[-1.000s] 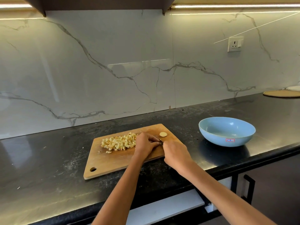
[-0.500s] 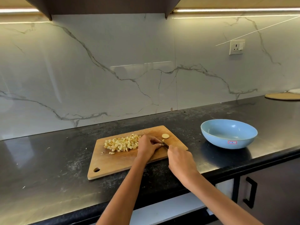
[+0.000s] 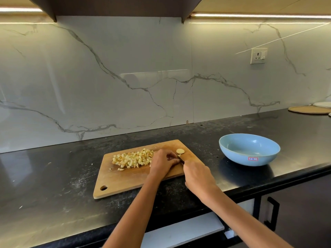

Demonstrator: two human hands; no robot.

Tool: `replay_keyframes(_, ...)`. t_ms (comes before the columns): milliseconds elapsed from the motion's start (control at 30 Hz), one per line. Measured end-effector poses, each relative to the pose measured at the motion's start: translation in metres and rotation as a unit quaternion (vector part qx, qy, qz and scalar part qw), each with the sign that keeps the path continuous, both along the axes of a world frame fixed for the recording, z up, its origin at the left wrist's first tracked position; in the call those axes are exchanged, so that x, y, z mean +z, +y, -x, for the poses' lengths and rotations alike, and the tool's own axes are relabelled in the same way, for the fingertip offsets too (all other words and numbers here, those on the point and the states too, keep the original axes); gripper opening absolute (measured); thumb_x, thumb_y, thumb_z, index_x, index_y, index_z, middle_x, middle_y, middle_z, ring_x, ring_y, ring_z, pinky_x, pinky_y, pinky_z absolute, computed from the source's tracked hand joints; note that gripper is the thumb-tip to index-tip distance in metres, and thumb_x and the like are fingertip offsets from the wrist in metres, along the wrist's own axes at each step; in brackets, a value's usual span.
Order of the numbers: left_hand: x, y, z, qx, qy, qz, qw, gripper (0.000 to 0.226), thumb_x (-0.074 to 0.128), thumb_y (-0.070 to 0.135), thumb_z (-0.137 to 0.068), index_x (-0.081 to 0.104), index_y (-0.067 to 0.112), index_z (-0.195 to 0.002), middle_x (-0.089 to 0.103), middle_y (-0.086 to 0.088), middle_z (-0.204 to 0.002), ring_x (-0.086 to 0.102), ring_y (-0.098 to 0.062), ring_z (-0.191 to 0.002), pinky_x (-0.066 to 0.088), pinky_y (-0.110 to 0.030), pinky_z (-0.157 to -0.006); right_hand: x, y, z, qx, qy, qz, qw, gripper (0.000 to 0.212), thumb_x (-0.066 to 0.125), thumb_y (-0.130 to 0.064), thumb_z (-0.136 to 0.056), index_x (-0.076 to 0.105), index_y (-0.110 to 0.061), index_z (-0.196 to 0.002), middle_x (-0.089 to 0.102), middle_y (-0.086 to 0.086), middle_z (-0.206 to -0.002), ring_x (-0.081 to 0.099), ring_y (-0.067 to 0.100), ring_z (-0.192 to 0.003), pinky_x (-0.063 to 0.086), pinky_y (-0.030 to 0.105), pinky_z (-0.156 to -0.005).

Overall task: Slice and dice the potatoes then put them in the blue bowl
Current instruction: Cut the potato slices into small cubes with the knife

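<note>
A wooden cutting board (image 3: 125,183) lies on the black counter. A pile of diced potato (image 3: 133,159) sits on its far left part. One round potato slice (image 3: 180,151) lies near the board's far right corner. My left hand (image 3: 162,162) has its fingers curled over a piece of potato that is mostly hidden beneath them. My right hand (image 3: 198,177) grips a knife (image 3: 180,158); only a short dark stretch of blade shows between the hands. The blue bowl (image 3: 249,149) stands empty to the right of the board.
The black counter (image 3: 53,176) runs left to right, its front edge just below my wrists. A marble wall with a socket (image 3: 258,56) rises behind. A round mat (image 3: 309,110) and a white plate edge (image 3: 322,104) sit at the far right.
Both hands stay at the same spot on the board with small cutting motions of the right hand. The view has tilted slightly, so everything sits a little lower in frame.
</note>
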State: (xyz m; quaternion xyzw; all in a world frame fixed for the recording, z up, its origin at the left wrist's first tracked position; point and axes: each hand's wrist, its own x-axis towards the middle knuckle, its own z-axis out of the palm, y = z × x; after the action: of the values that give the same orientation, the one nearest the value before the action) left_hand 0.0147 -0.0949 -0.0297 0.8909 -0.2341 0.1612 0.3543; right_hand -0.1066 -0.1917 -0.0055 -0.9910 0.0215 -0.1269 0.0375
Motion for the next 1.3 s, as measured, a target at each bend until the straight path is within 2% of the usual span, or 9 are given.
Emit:
replay_keyframes(200,0.002,0.000,-0.006,-0.002,0.011,-0.008,1.000,0.012,0.074,0.023,-0.076,0.074,0.017,-0.087,0.072,0.003,-0.087,0.062,-0.009,-0.079,0.049,-0.019,-0.071,0.000,-0.003,0.000,0.003,0.003,-0.006,1.000,0.027,0.049,-0.014,-0.097,0.052,-0.010,-0.124,0.059,0.007,-0.116,0.061,0.021,-0.101,0.049,0.030,-0.081)
replay_keyframes(333,0.004,0.001,-0.006,-0.004,0.017,-0.007,1.000,0.013,0.074,0.022,-0.077,0.074,0.017,-0.089,0.071,0.004,-0.088,0.061,-0.010,-0.081,0.044,-0.013,-0.066,0.000,0.002,-0.001,0.005,-0.009,0.008,1.000,0.025,0.046,-0.011,-0.098,0.055,-0.008,-0.120,0.059,0.008,-0.115,0.060,0.021,-0.100,0.051,0.031,-0.082)
replay_keyframes(567,0.002,-0.001,-0.007,0.019,0.016,0.001,1.000,0.016,0.074,0.025,-0.077,0.073,0.017,-0.091,0.069,0.004,-0.087,0.056,-0.004,-0.074,0.040,-0.010,-0.061,-0.007,0.006,0.016,-0.019,-0.009,0.007,1.000,0.026,0.041,-0.007,-0.099,0.049,-0.007,-0.123,0.056,0.008,-0.118,0.062,0.021,-0.100,0.048,0.029,-0.078)
replay_keyframes(733,0.001,0.000,-0.008,0.014,0.025,0.005,1.000,0.017,0.075,0.025,-0.076,0.073,0.017,-0.091,0.069,0.004,-0.088,0.056,-0.003,-0.074,0.043,-0.013,-0.064,-0.004,0.000,0.007,-0.045,-0.010,-0.015,0.999,0.024,0.043,-0.009,-0.099,0.053,-0.009,-0.121,0.058,0.006,-0.114,0.062,0.020,-0.098,0.048,0.029,-0.079)
replay_keyframes(900,0.001,0.001,-0.012,0.007,0.035,0.005,0.999,0.017,0.073,0.023,-0.078,0.073,0.015,-0.093,0.070,0.002,-0.092,0.056,-0.003,-0.076,0.041,-0.008,-0.062,0.001,-0.007,-0.001,-0.048,-0.006,-0.033,0.998,0.020,0.048,-0.012,-0.096,0.054,-0.013,-0.116,0.064,0.004,-0.107,0.065,0.018,-0.093,0.047,0.028,-0.073)
replay_keyframes(1133,0.001,0.001,-0.011,0.010,0.028,0.006,1.000,0.014,0.073,0.023,-0.078,0.074,0.017,-0.090,0.070,0.004,-0.089,0.058,-0.006,-0.077,0.039,-0.008,-0.060,0.004,-0.005,-0.010,-0.030,-0.026,-0.022,0.999,0.021,0.044,-0.010,-0.097,0.056,-0.014,-0.114,0.064,0.004,-0.106,0.064,0.019,-0.092,0.040,0.026,-0.068)
replay_keyframes(1300,0.000,0.001,-0.014,0.003,0.034,0.009,0.999,0.010,0.074,0.022,-0.078,0.074,0.017,-0.087,0.071,0.004,-0.090,0.062,-0.009,-0.082,0.047,-0.016,-0.068,0.006,-0.003,-0.015,-0.025,-0.011,-0.001,1.000,0.022,0.042,-0.009,-0.097,0.057,-0.013,-0.112,0.064,0.005,-0.107,0.063,0.021,-0.095,0.038,0.028,-0.069)
